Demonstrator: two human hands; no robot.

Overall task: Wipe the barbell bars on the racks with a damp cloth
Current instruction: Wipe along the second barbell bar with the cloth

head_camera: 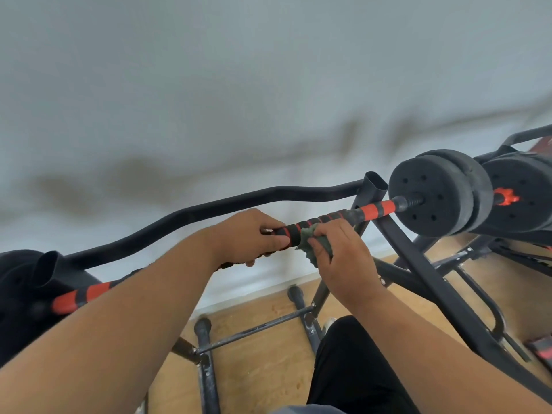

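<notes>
**Both hands on the striped bar**

The left hand wraps its fingers around the red-and-black barbell bar, which lies across the black rack. Just beside it, the right hand pinches a green cloth against the bar. Black weight plates sit close to the right; a curved black bar runs just behind, near the pale wall.

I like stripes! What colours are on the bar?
Red and black bands on the bar, in the head view.
</notes>
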